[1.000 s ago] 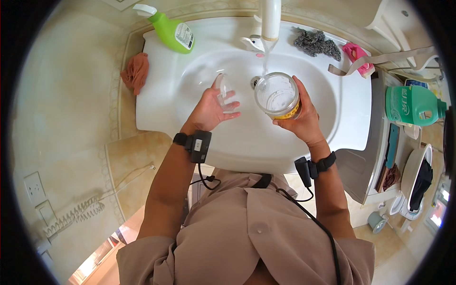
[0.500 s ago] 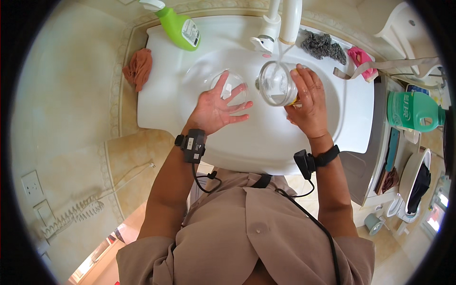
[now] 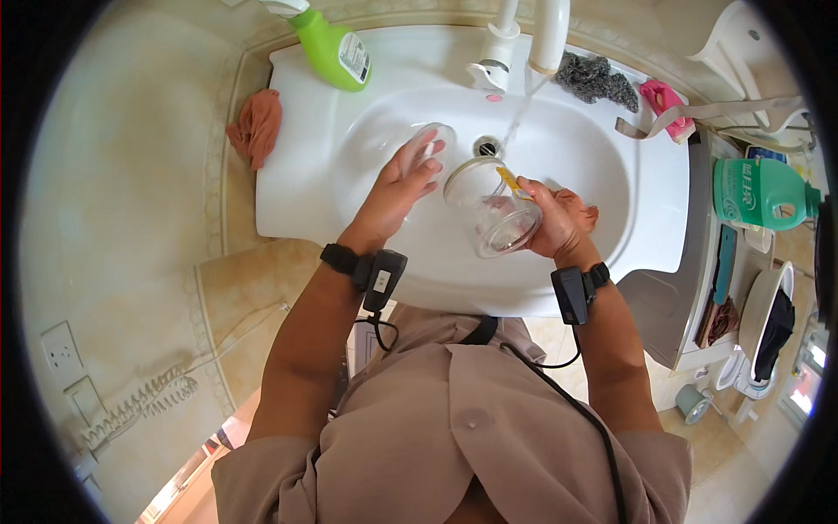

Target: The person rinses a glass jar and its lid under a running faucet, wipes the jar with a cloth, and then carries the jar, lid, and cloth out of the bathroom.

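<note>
Over the white washbasin (image 3: 410,271), my left hand (image 3: 393,196) is closed on a clear round lid (image 3: 434,140), its thumb bent at the near edge. My right hand (image 3: 559,223) grips a clear jar (image 3: 478,205) by its side, near a yellow label. The jar is tipped sideways, its rounded rim toward the drain (image 3: 487,147) and its base toward me. Water (image 3: 521,113) falls from the white tap (image 3: 548,44) beyond the jar and appears to miss it. Fingers of my right hand are partly hidden behind the jar.
A green spray bottle (image 3: 336,57) and a reddish cloth (image 3: 255,127) sit at the basin's left. Dark scrubbing mesh (image 3: 596,83) and a pink cloth (image 3: 665,109) lie along its back right. A green jug (image 3: 755,192) stands at the right. Cables run from both wrists.
My right hand has drawn the jar toward me, out from beneath the tap, and tilted it over. My left hand's spread fingers have closed in on the lid, and the wrist has turned.
</note>
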Motion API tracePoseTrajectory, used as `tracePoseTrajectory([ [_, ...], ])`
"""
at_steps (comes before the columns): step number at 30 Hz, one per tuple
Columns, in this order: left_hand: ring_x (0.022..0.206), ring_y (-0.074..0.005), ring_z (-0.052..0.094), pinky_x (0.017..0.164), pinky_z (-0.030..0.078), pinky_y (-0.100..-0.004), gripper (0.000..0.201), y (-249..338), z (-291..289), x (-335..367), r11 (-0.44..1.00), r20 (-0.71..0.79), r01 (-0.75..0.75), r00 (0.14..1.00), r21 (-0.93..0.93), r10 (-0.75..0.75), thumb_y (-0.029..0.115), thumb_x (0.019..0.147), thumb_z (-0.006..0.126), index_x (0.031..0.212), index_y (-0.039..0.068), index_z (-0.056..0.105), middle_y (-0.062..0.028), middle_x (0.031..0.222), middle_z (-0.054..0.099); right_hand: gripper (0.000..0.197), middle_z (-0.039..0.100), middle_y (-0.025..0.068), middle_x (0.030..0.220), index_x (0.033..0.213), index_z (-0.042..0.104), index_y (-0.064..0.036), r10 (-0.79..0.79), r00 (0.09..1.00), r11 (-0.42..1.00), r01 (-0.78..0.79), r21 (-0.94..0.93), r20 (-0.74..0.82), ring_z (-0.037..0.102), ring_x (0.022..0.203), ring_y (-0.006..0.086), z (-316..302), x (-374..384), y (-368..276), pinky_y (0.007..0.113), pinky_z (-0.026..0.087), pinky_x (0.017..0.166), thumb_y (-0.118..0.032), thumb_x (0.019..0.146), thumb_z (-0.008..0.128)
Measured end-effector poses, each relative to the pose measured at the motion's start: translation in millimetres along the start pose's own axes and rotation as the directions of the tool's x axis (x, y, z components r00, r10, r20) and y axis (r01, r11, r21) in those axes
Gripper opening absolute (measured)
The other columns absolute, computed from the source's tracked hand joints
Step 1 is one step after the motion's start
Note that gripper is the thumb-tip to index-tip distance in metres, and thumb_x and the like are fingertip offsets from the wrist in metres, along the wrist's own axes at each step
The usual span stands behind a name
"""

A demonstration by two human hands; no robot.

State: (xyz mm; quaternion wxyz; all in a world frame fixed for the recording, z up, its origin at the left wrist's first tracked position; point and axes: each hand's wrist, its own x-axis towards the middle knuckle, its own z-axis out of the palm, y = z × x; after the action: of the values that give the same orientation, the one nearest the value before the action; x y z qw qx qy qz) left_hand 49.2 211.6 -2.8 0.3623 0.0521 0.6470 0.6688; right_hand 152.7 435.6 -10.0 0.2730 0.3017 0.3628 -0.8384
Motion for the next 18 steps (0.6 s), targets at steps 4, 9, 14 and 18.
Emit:
tracePoseTrajectory([
  [4,0.117,-0.0139,0.05,0.098,0.039,-0.0288,0.046,12.1,6.2,-3.1,0.976,0.243,-0.078,0.97,0.201,0.028,0.031,0.097,0.051,0.137,0.008,0.044,-0.0061,0.128,0.053,0.065,0.053,0.0102,0.125,0.135,0.042,-0.0131,0.033,0.994,0.999,-0.035,0.013,0.107,0.056,0.109,0.0321,-0.8,6.5,9.8,0.057,0.05,0.085,-0.053,0.085,0.055],
  [9,0.121,-0.0171,0.046,0.099,0.039,-0.0294,0.061,-0.1,-8.2,-11.2,0.999,0.275,-0.04,0.96,-0.018,0.043,0.024,0.087,0.067,0.138,0.004,0.04,-0.0079,0.13,0.05,0.065,0.052,0.0085,0.127,0.134,0.044,-0.0141,-0.008,0.987,1.0,0.005,0.017,0.163,0.054,0.111,0.03,20.0,8.1,17.6,0.057,0.048,0.085,-0.057,0.085,0.053],
  [14,0.125,-0.0246,0.044,0.1,0.04,-0.0362,0.07,-4.3,-15.8,-20.6,0.993,0.398,-0.107,0.909,-0.059,0.121,0.032,0.089,0.065,0.143,0.006,0.029,-0.0097,0.139,0.041,0.062,0.053,0.0079,0.127,0.132,0.046,-0.0138,-0.007,0.99,0.999,0.002,0.036,0.143,0.055,0.11,0.0265,33.3,11.1,20.7,0.052,0.047,0.09,-0.056,0.087,0.05],
  [18,0.119,-0.0206,0.049,0.098,0.042,-0.0331,0.052,4.3,-17.8,-17.3,0.97,0.216,0.163,0.968,-0.178,-0.123,0.029,0.096,0.053,0.14,0.007,0.037,-0.0093,0.136,0.046,0.057,0.057,0.0112,0.121,0.132,0.046,-0.0116,-0.104,0.977,0.992,0.088,0.093,0.188,0.057,0.107,0.0261,34.7,2.4,27.5,0.045,0.049,0.089,-0.05,0.09,0.049],
])
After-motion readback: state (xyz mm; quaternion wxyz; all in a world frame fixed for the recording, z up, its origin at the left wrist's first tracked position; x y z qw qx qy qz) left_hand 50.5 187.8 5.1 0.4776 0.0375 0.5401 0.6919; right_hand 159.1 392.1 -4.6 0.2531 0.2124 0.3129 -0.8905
